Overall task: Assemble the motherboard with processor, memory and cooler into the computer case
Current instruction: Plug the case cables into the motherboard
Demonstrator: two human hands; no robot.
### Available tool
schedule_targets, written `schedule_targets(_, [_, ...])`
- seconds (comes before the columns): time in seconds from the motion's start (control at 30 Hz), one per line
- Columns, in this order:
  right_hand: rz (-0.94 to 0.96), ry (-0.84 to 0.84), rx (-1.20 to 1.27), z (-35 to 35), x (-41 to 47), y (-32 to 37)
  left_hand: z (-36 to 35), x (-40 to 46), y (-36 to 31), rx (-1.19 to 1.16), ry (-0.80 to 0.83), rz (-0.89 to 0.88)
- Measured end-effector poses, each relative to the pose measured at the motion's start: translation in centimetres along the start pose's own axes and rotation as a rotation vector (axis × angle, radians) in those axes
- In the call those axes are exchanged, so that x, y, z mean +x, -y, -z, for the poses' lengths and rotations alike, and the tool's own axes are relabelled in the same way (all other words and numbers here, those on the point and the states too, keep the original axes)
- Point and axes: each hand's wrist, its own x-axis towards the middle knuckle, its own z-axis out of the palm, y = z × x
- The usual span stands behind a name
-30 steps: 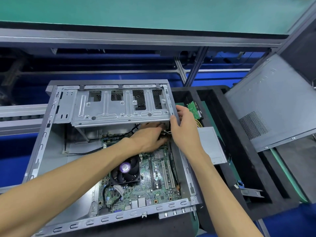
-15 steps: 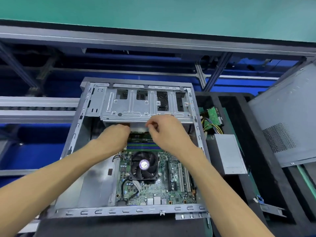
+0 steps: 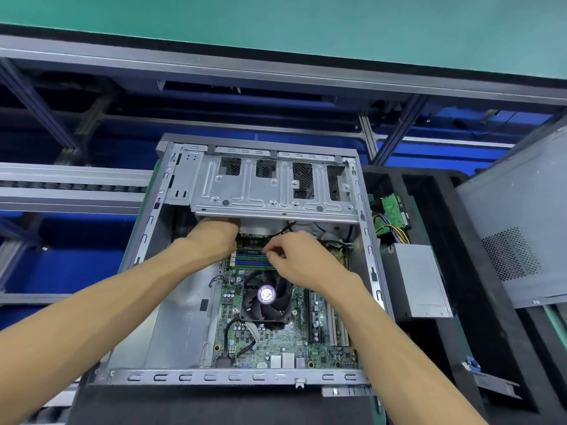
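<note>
1. The computer case (image 3: 147, 240) lies on its side with the open part facing up, so a person can reach in from above. I use the cooler (image 3: 266, 294), the black fan with the purple sticker, as my marker.
2. Up and to the left of the cooler, the left hand (image 3: 214, 237) goes under the metal drive cage (image 3: 273, 191). The cage hides its fingers, so I cannot tell if they hold something or just press. I think it keeps the board steady or feels for the far edge.
3. The motherboard (image 3: 276, 345) lies flat on the floor of the case, all around the cooler. It looks like it is already in its spot.
4. Just above the cooler are the memory slots (image 3: 251, 260), blue and green strips side by side.
5. Up and to the right of the cooler, the right hand (image 3: 302, 259) has its fingers curled tight, pinching something small right over the memory slots. A thin black cable (image 3: 283, 230) runs toward it, but I cannot tell if that is what it holds.
6. I think this is tidying or plugging in wires at the top of the board.
7. Far right of the cooler, outside the case, a grey power supply (image 3: 417, 283) sits in a black tray (image 3: 478, 332), with the side panel (image 3: 521, 228) leaning beyond.
</note>
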Motion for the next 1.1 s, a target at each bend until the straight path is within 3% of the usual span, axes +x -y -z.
schedule_targets(0.3, [-0.022,0.101,0.026,-1.2,0.5,-0.8,0.1,0.4,-0.1,-0.03,0.046,0.005])
schedule_targets(0.5, [-0.044,0.11,0.046,-1.4,0.6,-0.9,0.6,0.5,-0.1,-0.142,0.03,0.005])
schedule_targets(0.63, [-0.059,0.101,0.089,-1.0,0.2,-0.9,1.2,-0.9,-0.1,-0.24,0.11,0.021])
schedule_targets(0.8, [-0.063,0.12,0.042,0.2,-0.8,-0.7,1.3,-4.8,-1.0,-0.384,0.005,-0.249])
schedule_targets(0.9, [-0.042,0.198,-0.021,0.4,-1.7,-0.3,1.5,-6.9,-2.2,-0.377,0.125,-0.412])
schedule_targets(1.1, [0.006,0.248,-0.062,0.1,-3.6,0.7,0.1,-7.5,-3.0,-0.316,0.074,-0.431])
